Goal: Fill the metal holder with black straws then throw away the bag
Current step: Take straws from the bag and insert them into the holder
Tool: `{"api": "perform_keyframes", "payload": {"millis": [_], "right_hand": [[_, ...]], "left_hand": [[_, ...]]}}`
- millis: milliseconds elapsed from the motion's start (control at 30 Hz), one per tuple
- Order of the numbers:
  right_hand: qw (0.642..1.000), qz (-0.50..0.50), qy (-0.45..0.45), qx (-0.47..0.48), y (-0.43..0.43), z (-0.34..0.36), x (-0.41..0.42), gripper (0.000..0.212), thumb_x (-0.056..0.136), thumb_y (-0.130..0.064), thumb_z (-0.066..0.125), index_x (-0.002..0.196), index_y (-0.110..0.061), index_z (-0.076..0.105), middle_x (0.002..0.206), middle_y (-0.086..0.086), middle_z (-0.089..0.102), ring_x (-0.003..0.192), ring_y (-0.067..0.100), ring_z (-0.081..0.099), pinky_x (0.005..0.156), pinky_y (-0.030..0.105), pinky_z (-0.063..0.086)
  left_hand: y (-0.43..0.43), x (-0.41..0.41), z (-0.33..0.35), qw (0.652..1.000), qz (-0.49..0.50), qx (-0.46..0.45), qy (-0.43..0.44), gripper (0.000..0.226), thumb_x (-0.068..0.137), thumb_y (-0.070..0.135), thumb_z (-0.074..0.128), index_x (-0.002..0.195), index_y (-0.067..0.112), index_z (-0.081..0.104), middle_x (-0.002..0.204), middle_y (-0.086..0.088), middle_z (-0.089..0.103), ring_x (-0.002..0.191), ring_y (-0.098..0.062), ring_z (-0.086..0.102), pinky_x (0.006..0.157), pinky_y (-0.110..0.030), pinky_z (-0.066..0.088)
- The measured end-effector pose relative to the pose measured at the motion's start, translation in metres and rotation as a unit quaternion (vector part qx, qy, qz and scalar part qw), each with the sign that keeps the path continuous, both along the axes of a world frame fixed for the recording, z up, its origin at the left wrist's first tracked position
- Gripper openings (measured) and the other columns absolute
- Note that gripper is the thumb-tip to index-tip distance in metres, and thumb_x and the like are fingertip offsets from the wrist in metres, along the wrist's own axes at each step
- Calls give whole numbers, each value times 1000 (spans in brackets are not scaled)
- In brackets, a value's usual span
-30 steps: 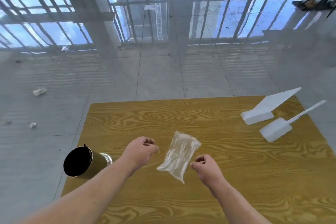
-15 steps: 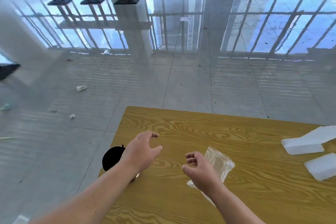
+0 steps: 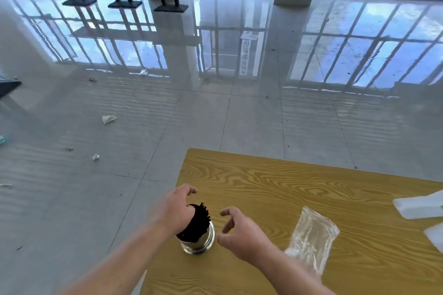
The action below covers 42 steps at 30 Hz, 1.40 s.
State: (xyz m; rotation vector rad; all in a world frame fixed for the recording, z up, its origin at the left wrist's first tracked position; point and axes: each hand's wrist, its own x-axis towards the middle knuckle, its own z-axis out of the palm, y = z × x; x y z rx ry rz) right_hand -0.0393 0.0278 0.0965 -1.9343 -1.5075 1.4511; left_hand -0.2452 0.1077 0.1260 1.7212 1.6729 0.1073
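Observation:
The metal holder [image 3: 199,243] stands near the left edge of the wooden table [image 3: 275,182], packed with black straws [image 3: 199,221] that lean a little to the right. My left hand [image 3: 176,211] wraps the holder's rim and the straws from the left side. My right hand [image 3: 239,232] hovers just right of the holder, with fingers curled apart and nothing in them. The clear plastic bag [image 3: 311,238] lies flat on the table to the right of my right forearm and looks empty.
Two white plastic pieces [image 3: 419,206] [image 3: 435,235] sit at the table's right side, cut off by the frame. The holder is close to the table's left edge. Scraps of litter [image 3: 109,118] lie on the glossy tiled floor beyond.
My right hand let go of the bag, which now lies on the table. My left hand reached the holder and closed on it. The view swung left.

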Motion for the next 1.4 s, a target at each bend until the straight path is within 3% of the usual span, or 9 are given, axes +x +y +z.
{"api": "perform_keyframes", "payload": {"millis": [100, 333, 567, 700, 833, 1000, 1133, 1267, 1400], "right_hand": [[999, -6, -23, -24, 2, 1, -26, 73, 78, -50, 75, 143, -38, 44, 101, -7, 69, 72, 7, 63, 59, 27, 52], [990, -88, -84, -66, 0, -4, -67, 87, 80, -54, 72, 154, -32, 32, 118, 2, 70, 87, 14, 70, 66, 27, 51], [981, -162, -37, -96, 7, -12, -83, 64, 89, -40, 56, 149, -27, 38, 113, 6, 73, 80, 20, 69, 64, 35, 55], [979, -187, -13, -78, 6, -11, -79, 36, 92, -37, 49, 126, -25, 53, 102, 3, 73, 78, 23, 70, 70, 43, 62], [980, -193, -27, -40, -2, -7, -50, 26, 94, -38, 48, 117, -28, 56, 100, -5, 69, 88, 15, 67, 71, 34, 56], [980, -193, -41, -15, -18, -8, 8, 30, 98, -39, 50, 125, -29, 58, 102, -11, 68, 94, 9, 66, 75, 30, 56], [978, -206, -42, -1, -28, -10, 61, 30, 98, -41, 51, 124, -31, 60, 100, -12, 70, 90, 6, 67, 72, 28, 57], [979, -201, -40, 8, -32, -12, 108, 29, 96, -44, 54, 122, -33, 62, 91, -11, 73, 77, 6, 69, 65, 27, 57], [982, -188, -21, 21, -33, -19, 138, 17, 90, -46, 60, 106, -42, 64, 73, -9, 71, 57, 5, 57, 56, 31, 48]], "left_hand": [[9, -14, -10, 998, -56, -36, -10, 58, 79, 14, 60, 133, 36, 59, 138, -1, 64, 125, -22, 61, 108, -44, 54], [22, -19, -24, 992, -125, -28, 23, 51, 84, 24, 63, 135, 30, 63, 135, 3, 67, 116, -20, 66, 98, -34, 57], [29, -24, -34, 993, -114, -40, 10, 40, 87, 22, 65, 127, 27, 66, 122, 2, 71, 107, -20, 67, 90, -32, 57], [25, -24, -42, 992, -93, -82, -16, 31, 84, 24, 63, 114, 31, 66, 109, 9, 71, 97, -14, 69, 85, -35, 62], [13, -7, -54, 985, -68, -138, -77, 26, 78, 20, 61, 102, 29, 67, 104, 5, 73, 92, -18, 73, 83, -44, 66], [-6, 45, -64, 978, -38, -154, -132, 21, 82, 15, 64, 100, 24, 68, 101, -4, 74, 84, -24, 76, 66, -39, 67], [-20, 96, -66, 975, -9, -162, -154, 20, 88, 6, 63, 102, 21, 67, 101, -9, 74, 91, -31, 77, 74, -48, 68], [-29, 134, -68, 975, 3, -162, -152, 21, 88, 7, 64, 104, 21, 66, 102, -8, 75, 93, -31, 77, 79, -53, 67], [-33, 156, -65, 989, -14, -102, -108, 19, 86, 32, 72, 104, 30, 68, 97, 7, 75, 89, -15, 73, 82, -42, 63]]}}
